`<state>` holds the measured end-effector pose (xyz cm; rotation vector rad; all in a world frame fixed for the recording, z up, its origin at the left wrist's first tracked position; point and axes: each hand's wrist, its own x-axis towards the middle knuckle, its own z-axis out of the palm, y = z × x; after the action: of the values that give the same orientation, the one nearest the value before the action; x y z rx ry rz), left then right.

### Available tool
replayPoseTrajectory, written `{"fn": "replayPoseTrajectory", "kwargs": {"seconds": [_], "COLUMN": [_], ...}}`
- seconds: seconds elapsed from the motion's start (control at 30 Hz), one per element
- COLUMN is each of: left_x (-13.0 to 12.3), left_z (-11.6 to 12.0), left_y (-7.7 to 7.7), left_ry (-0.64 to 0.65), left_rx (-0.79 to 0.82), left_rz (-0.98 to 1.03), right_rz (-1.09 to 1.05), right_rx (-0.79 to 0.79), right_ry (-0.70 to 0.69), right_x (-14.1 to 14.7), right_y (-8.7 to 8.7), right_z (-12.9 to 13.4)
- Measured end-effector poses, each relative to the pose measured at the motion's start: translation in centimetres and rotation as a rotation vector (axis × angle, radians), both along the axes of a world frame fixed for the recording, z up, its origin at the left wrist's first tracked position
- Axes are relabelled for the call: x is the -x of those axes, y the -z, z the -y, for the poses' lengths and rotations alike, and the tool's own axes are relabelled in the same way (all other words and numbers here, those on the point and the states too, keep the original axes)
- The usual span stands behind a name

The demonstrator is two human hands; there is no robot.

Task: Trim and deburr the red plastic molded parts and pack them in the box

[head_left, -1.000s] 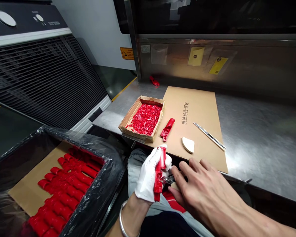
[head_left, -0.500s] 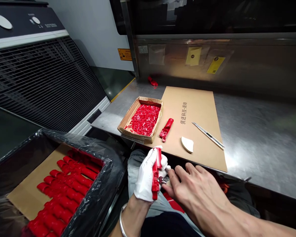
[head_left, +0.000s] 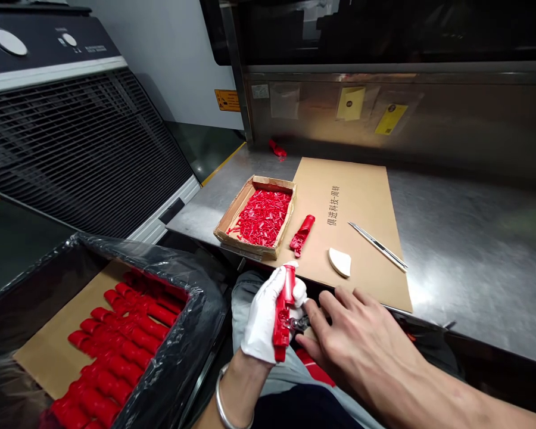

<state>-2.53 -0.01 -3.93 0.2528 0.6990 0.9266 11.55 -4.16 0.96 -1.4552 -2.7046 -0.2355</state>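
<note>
My left hand (head_left: 263,322), in a white glove, is closed around a red plastic part (head_left: 282,322) held above my lap. My bare right hand (head_left: 357,339) grips small pliers (head_left: 300,323). Their metal jaws touch or nearly touch the right side of the part; the handles are mostly hidden under my fingers. On the cardboard sheet (head_left: 360,190) in front lie a second red part (head_left: 302,235), a cream wedge-shaped piece (head_left: 340,262) and a slim knife-like tool with a metal blade (head_left: 377,245).
A shallow cardboard tray (head_left: 232,229) of red plastic scraps stands on the metal table (head_left: 473,256). At the back lies another red piece (head_left: 277,148). Lower left, a plastic-lined box (head_left: 192,322) holds rows of red parts (head_left: 116,336). A dark grille (head_left: 84,149) rises behind it.
The red part has turned slightly in my left hand. My right hand and the pliers have shifted a little at the part's right side.
</note>
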Motion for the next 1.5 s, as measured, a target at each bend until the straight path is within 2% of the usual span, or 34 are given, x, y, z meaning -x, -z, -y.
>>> {"fn": "replayPoseTrajectory", "kwargs": {"seconds": [0.23,0.43,0.53,0.7,0.83,0.93,1.1,1.23,1.33,1.43,1.5], "left_x": [-0.1,-0.2,-0.1,-0.1,-0.2,-0.3,-0.8,-0.6,0.0,0.5,0.5], "left_z": [0.3,-0.1,-0.3,-0.3,-0.3,-0.3,-0.4,-0.8,-1.2,-1.1,-0.7], "left_y": [0.1,-0.3,-0.4,0.1,0.2,0.0,-0.5,-0.5,0.4,2.1,3.3], "left_ry": [-0.026,-0.188,-0.150,-0.078,-0.058,-0.065,-0.222,-0.174,-0.158,-0.060,0.027], "left_rx": [-0.015,0.008,-0.007,-0.039,-0.025,-0.016,0.029,0.030,0.048,0.059,0.056], "left_rz": [0.001,-0.037,-0.023,-0.008,0.016,0.019,-0.034,0.025,0.100,0.144,0.175], "right_rz": [0.012,0.030,0.053,0.036,0.029,0.028,-0.010,-0.102,-0.223,-0.262,-0.245], "right_rx": [-0.013,-0.035,-0.010,0.003,-0.012,-0.008,-0.058,-0.002,0.144,0.255,0.233], "right_ry": [0.023,0.062,0.048,-0.078,-0.094,-0.058,0.046,0.045,0.153,0.446,0.600], "right_x": [0.3,0.7,0.5,-0.6,-0.9,-0.6,0.4,-0.5,-3.3,-7.2,-9.4], "right_y": [0.3,0.4,0.0,-0.4,-0.4,-0.1,0.8,0.4,-0.2,0.3,1.5], "right_z": [0.4,0.5,0.0,-0.9,-1.0,-0.6,0.2,0.2,-1.0,-3.7,-5.8]}}
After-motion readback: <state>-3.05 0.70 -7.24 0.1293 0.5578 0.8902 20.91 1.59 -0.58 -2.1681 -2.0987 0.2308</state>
